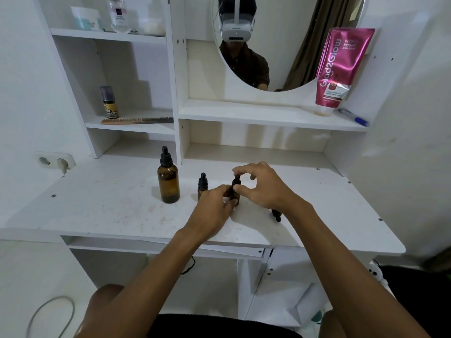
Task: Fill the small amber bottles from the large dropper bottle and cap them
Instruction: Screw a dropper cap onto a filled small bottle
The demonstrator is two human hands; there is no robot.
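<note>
Head view, the only one. Large dropper bottle (168, 181) stands upright on the desk (105, 201), left of the work, its dropper on. Near its right, first small bottle (202, 184), upright, capped, partly behind my knuckles. My left hand (214, 208) grips the second small bottle (235, 195) low round its body, steadying it on the desk. My right hand (263, 186) curls about its dropper cap (236, 179) and pinches it, thumb at the collar, forefinger arched above. A loose dark dropper piece (276, 214) lies on the desk under my right wrist; cap or bottle, cannot tell. Fill level not readable through the amber. Judgement: capping step on the second bottle. Next move likely calls for a twist of the cap while the left hand resists the turn and keeps the bottle upright.
</note>
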